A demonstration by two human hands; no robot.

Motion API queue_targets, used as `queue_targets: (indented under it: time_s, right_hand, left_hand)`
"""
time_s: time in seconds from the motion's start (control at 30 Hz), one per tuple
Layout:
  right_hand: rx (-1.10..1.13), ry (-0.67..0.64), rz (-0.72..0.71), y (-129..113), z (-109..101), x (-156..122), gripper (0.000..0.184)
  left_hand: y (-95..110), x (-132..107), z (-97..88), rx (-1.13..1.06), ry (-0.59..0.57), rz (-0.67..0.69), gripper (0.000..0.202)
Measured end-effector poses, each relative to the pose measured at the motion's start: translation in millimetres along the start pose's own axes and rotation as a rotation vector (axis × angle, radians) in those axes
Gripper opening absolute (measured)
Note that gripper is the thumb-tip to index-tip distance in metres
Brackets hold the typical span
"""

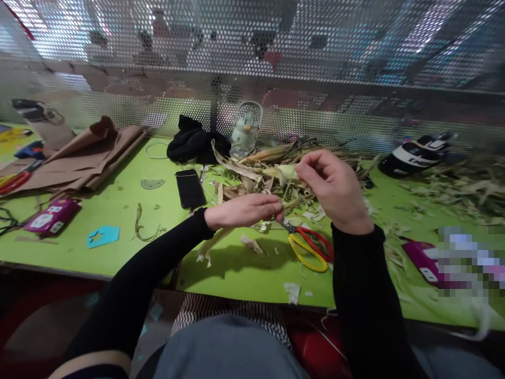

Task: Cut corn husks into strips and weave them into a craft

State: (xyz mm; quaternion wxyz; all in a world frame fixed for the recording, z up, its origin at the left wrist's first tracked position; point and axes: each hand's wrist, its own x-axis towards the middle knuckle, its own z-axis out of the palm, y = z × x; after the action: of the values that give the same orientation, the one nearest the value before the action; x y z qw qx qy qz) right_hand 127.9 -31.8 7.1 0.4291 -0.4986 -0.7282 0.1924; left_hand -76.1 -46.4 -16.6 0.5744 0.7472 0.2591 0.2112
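Note:
Fingers pressed together, my left hand (248, 209) hovers above the table, holding a pale dried corn husk strip (213, 243) that appears to hang down below the palm. To its right and a little higher, my right hand (335, 189) is closed in a pinch. A thin pale-green strand (291, 181) runs down from its fingertips towards the left hand. Behind both hands lies a heap of dry corn husks (272, 155). Scissors (311, 247) with red and yellow handles rest just below, their blade tips partly hidden near the left fingertips.
A phone (190, 188), a black cloth bundle (197, 139) and a pale green bottle (246, 129) stand left of the heap. Brown paper (98, 155) lies farther left. At right are a black bottle (414, 155) and a purple packet (422, 260). A perforated metal screen (252, 63) closes the back.

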Motion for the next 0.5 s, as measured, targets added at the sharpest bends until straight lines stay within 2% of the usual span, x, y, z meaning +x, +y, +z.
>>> queue_targets:
  time_s: [0.1, 0.17, 0.23, 0.37, 0.5]
  right_hand:
    - [0.113, -0.251, 0.029, 9, 3, 7, 0.03]
    - [0.203, -0.442, 0.07, 17, 7, 11, 0.034]
    - [0.272, -0.564, 0.097, 22, 10, 13, 0.036]
    - [0.253, -0.597, 0.086, 19, 10, 12, 0.034]
    - [0.199, -0.597, 0.066, 9, 7, 7, 0.034]
  left_hand:
    - [3, -4, 2.8, -0.124, -0.005, 0.045, 0.03]
    - [3, -5, 4.3, -0.234, 0.052, 0.083, 0.027]
    - [3, -4, 4.2, -0.323, 0.147, 0.11, 0.021]
    - [5, 0, -0.8, -0.413, 0.4, 0.139, 0.017]
    - [4, 4, -6.2, -0.328, 0.602, 0.114, 0.012]
